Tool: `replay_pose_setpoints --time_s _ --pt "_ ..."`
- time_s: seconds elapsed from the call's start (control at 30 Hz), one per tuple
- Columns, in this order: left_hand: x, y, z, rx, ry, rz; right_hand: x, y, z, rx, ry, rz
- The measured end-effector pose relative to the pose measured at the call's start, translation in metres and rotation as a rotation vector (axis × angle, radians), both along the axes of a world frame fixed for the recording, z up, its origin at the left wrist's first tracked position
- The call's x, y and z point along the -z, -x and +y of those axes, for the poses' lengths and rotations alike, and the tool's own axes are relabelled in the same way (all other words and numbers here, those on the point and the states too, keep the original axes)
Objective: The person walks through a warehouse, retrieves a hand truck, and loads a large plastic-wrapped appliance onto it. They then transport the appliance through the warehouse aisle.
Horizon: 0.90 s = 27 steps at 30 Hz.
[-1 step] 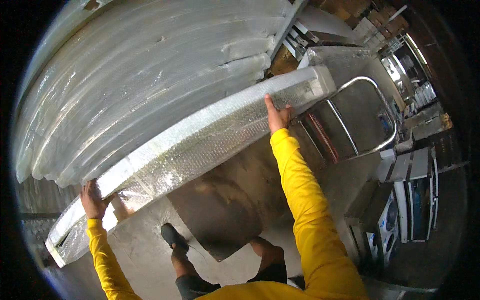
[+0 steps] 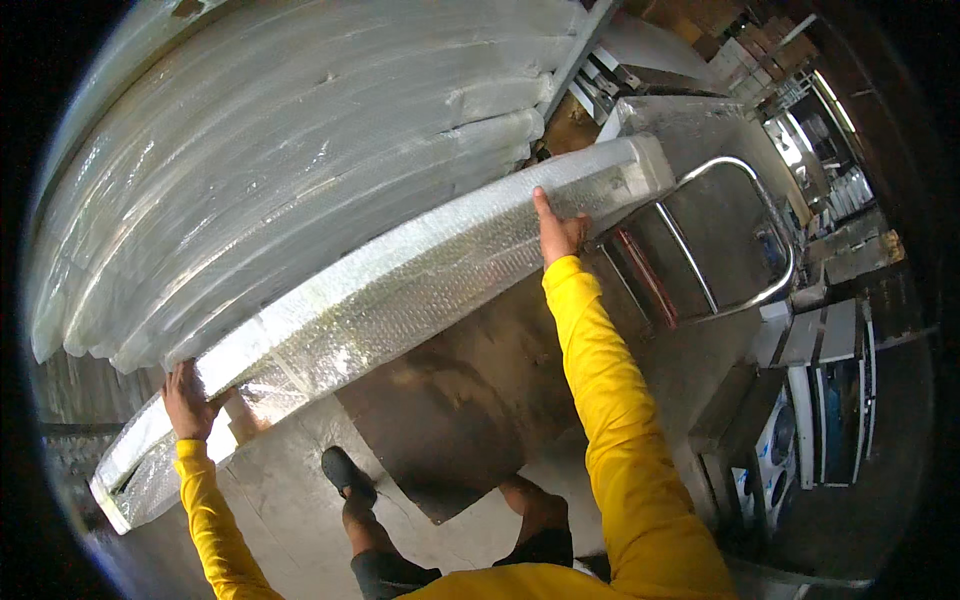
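Note:
A long, thin slab-shaped package (image 2: 400, 270) in clear bubble wrap slants from the lower left to the upper right in front of me. My left hand (image 2: 190, 402) grips it near its left end, fingers curled over the top edge. Toward the right end, my right hand (image 2: 562, 234) holds the near side, with its thumb laid along the wrap and the other fingers mostly hidden underneath. What lies inside the wrap cannot be made out clearly. Its white-padded right end comes close to a chrome trolley handle (image 2: 765, 190).
Behind the package stands a row of similar bubble-wrapped panels (image 2: 260, 170), bounded by a metal post (image 2: 578, 55). A dark brown board (image 2: 440, 420) lies on the concrete floor near my feet. On the right are stacked appliances (image 2: 770, 440); cardboard boxes (image 2: 765, 45) sit farther back.

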<state>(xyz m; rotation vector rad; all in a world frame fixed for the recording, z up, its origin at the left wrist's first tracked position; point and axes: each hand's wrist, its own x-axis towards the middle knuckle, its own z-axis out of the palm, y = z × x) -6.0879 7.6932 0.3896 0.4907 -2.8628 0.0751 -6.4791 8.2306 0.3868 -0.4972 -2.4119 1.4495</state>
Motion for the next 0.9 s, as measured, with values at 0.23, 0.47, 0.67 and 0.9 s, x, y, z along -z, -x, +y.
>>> replay_pose_setpoints --time_s 0.23,0.47,0.67,0.9 --pt "0.017 -0.008 0.004 -0.081 -0.067 0.139 -0.032 0.073 -0.043 0.192 0.041 -0.424" --pt "0.012 -0.001 0.048 -0.559 -0.272 0.643 -0.027 0.066 -0.063 0.1 0.201 -0.292" --pt "-0.027 -0.05 0.023 -1.364 -1.854 1.07 0.03 0.095 -0.038 0.255 0.194 -0.319" --pt "0.032 -0.036 -0.061 -1.037 -1.976 0.8 0.085 0.112 -0.01 0.205 0.294 -0.155"
